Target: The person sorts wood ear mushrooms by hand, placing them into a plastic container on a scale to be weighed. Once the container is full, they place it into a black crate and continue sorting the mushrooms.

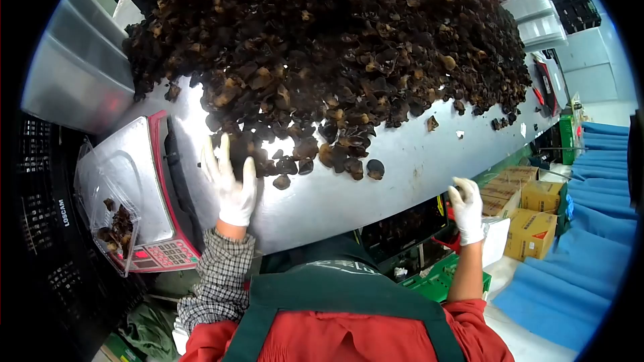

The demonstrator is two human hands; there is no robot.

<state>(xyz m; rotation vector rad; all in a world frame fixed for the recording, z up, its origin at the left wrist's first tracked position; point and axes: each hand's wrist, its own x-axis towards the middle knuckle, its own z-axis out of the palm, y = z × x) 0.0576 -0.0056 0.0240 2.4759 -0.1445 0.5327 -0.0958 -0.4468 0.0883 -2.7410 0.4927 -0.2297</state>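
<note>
Dark brown dried wood ear mushrooms point(322, 40) lie in a big heap over the metal table point(322, 204). At the heap's near left edge, my left hand point(231, 184), in a white glove, has its fingers spread, with the fingertips at some loose pieces. My right hand point(467, 211), also gloved, is raised beyond the table's near edge on the right. Its fingers are loosely bent, and nothing shows in them. Left of my left hand is a red-framed scale point(144, 188). A clear plastic box point(100, 184) with a few mushrooms sits tilted at its left side.
A grey metal bin point(80, 60) stands at the back left, above a black crate point(50, 208). Clear plastic boxes point(537, 20) are stacked at the far right, near a second scale point(547, 84). Cartons point(530, 231), a green crate point(443, 278) and blue cloth point(570, 281) are on the right, below table height.
</note>
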